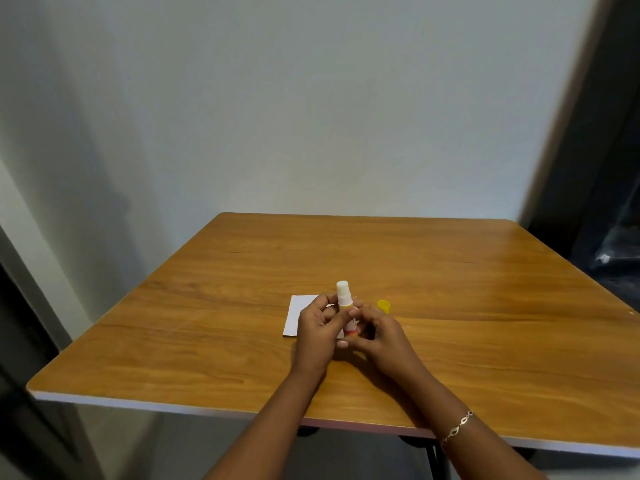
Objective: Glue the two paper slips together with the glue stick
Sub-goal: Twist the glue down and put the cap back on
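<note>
An uncapped glue stick stands upright above the table, its white glue pushed out at the top. My left hand grips its body from the left. My right hand holds its lower end from the right. White paper lies flat on the table behind my left hand, partly hidden by it; I cannot tell whether it is one slip or two. The yellow cap rests on the table just right of the stick.
The wooden table stands against a pale wall. Its near edge runs below my forearms. A dark opening with a plastic-wrapped object lies to the right. A bracelet is on my right wrist.
</note>
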Demonstrator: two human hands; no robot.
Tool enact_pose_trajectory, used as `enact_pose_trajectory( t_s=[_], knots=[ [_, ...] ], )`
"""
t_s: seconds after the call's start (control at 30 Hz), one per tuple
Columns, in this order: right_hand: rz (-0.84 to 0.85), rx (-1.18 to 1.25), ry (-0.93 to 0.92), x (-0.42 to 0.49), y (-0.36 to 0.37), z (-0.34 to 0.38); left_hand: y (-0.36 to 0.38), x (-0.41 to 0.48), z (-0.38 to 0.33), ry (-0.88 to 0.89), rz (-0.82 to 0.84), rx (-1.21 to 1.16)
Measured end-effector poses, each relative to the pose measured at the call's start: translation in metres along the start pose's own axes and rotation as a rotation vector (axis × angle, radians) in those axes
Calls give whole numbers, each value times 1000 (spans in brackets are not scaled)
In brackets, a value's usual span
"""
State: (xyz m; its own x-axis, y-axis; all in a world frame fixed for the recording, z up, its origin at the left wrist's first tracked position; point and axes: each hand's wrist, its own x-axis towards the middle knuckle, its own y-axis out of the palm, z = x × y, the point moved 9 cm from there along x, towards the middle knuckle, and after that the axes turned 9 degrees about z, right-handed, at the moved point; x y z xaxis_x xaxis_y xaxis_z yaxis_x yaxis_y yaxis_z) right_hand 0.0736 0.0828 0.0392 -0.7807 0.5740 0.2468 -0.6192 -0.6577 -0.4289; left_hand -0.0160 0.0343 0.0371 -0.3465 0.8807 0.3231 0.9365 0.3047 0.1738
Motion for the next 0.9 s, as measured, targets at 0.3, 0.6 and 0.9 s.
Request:
enact_pose_trajectory(
  t_s=[0.3,0.6,0.9],
  knots=[
    [52,122,-14,0,2,-1,2,1,5,-29,38,-15],
    [136,155,4,1,7,-6,0,1,5,-38,26,-49],
    [169,148,5,0,8,-7,0,1,6,-48,36,-54]
  ],
)
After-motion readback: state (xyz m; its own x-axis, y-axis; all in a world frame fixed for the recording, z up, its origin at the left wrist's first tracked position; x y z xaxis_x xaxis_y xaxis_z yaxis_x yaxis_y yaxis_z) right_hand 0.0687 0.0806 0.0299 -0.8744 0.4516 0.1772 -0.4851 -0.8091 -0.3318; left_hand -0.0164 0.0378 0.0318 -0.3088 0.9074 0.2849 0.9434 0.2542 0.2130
